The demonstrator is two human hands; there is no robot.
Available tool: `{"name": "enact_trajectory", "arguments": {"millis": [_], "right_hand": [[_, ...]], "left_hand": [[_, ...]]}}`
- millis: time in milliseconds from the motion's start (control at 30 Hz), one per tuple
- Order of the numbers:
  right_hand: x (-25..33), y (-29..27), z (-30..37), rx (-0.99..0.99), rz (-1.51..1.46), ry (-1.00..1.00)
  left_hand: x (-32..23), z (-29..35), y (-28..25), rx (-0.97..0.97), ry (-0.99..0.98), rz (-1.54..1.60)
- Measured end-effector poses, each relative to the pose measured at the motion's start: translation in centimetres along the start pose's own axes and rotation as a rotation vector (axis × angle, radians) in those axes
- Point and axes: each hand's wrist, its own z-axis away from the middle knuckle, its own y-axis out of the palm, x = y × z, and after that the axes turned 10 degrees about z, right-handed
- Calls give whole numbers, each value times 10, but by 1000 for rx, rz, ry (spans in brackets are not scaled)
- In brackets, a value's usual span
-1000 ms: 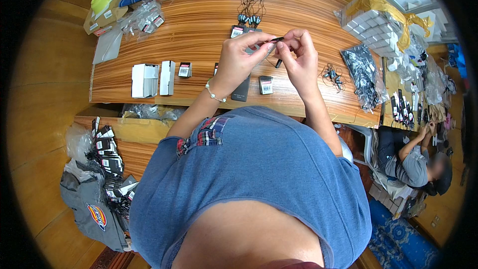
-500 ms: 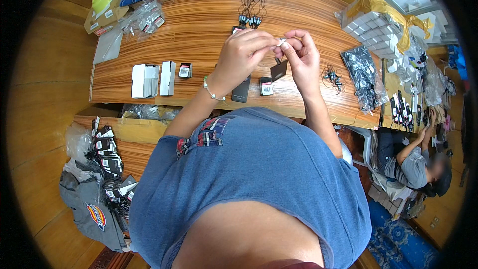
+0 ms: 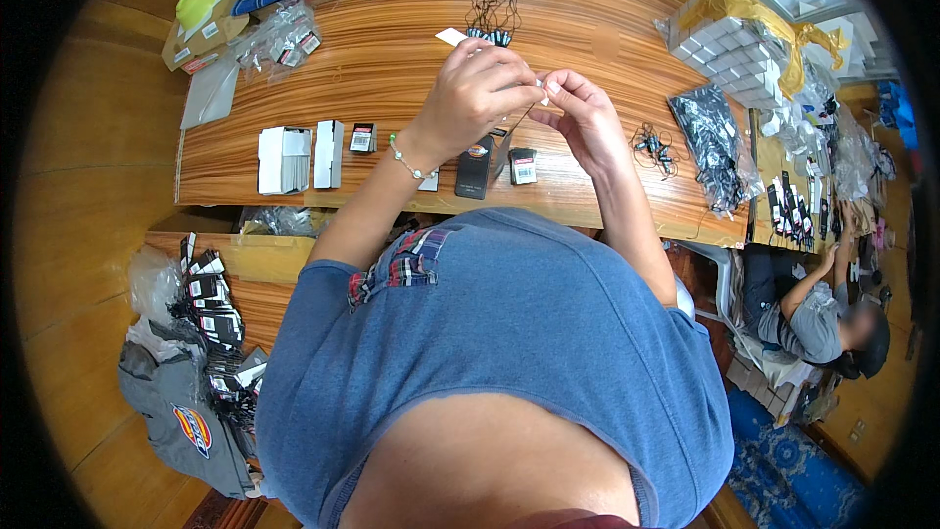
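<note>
My left hand [image 3: 482,90] and my right hand [image 3: 580,110] meet above the table, both closed in a pinch on a small white piece [image 3: 542,88]. A thin dark hang tag [image 3: 509,135] dangles beneath the fingers, seen nearly edge-on; how it joins the white piece is hidden. Beyond the left knuckles shows a white card [image 3: 451,36]; I cannot tell if that hand touches it. Under the hands lie a long dark card [image 3: 475,171] and a small stack of labelled tags [image 3: 523,167]. A bundle of black cords [image 3: 493,12] rests farther back.
White card stacks [image 3: 285,162] and another tag stack [image 3: 363,137] sit left. To the right are loose dark cords [image 3: 654,151], a plastic bag of dark items [image 3: 707,132] and small white boxes [image 3: 720,49]. A co-worker [image 3: 808,309] sits far right.
My left hand has shifted slightly left, and my right hand has turned and dropped a little. The hanging tag has swung left to nearly edge-on. The white card beyond the left hand now shows.
</note>
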Motion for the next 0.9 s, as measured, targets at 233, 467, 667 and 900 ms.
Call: {"name": "enact_trajectory", "arguments": {"millis": [233,467,667,900], "right_hand": [[-1,-18,-5,141,126,89],[19,-22,-16,13,-200,-340],[30,-22,-20,231,-413,-442],[29,-7,-17,335,-674,-344]], "left_hand": [[-4,1,-9,141,23,58],[3,15,4,48,-67,163],[-7,20,8,-166,-527,589],[-7,17,11,-184,-582,848]]}}
